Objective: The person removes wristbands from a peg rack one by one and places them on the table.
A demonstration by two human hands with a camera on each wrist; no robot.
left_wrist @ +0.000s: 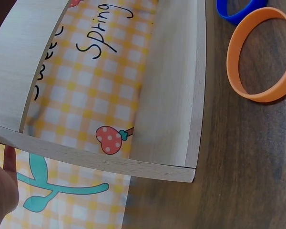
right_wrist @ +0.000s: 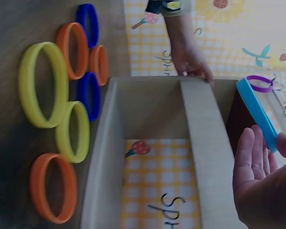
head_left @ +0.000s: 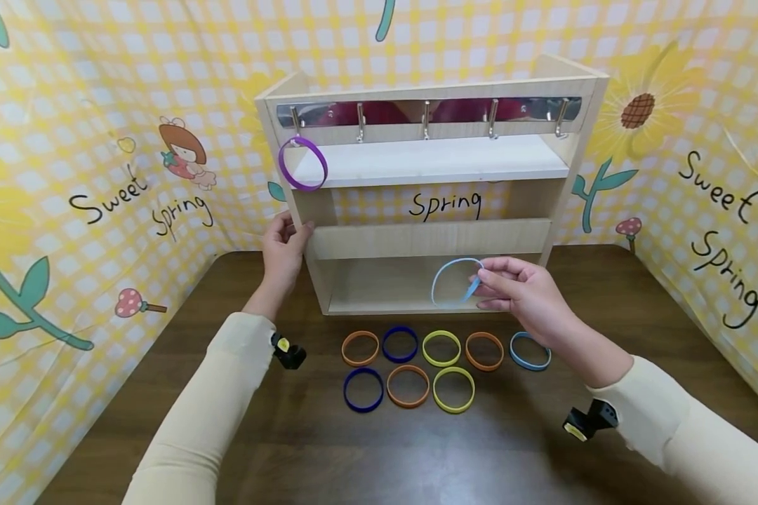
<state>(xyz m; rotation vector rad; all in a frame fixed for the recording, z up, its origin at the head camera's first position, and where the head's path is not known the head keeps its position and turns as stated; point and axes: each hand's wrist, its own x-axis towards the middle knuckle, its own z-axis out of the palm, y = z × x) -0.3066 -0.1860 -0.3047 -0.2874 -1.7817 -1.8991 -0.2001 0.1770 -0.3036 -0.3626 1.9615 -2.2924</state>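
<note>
My right hand (head_left: 524, 291) pinches a light blue silicone wristband (head_left: 457, 259) between thumb and fingers, in front of the lower part of a wooden rack (head_left: 429, 240). In the right wrist view the same wristband (right_wrist: 257, 114) stands edge-on above the fingers (right_wrist: 250, 157). My left hand (head_left: 282, 249) grips the rack's left side panel, thumb on the front edge. A purple wristband (head_left: 303, 163) hangs from the leftmost metal hook (head_left: 295, 120). Another hook (head_left: 361, 122), to its right, holds nothing.
On the dark wooden table (head_left: 417, 463) before the rack lie several wristbands in two rows, among them an orange wristband (head_left: 360, 348), a dark blue wristband (head_left: 363, 390), a yellow wristband (head_left: 453, 390) and a light blue wristband (head_left: 530, 351). A yellow checked cloth (head_left: 133, 84) hangs behind.
</note>
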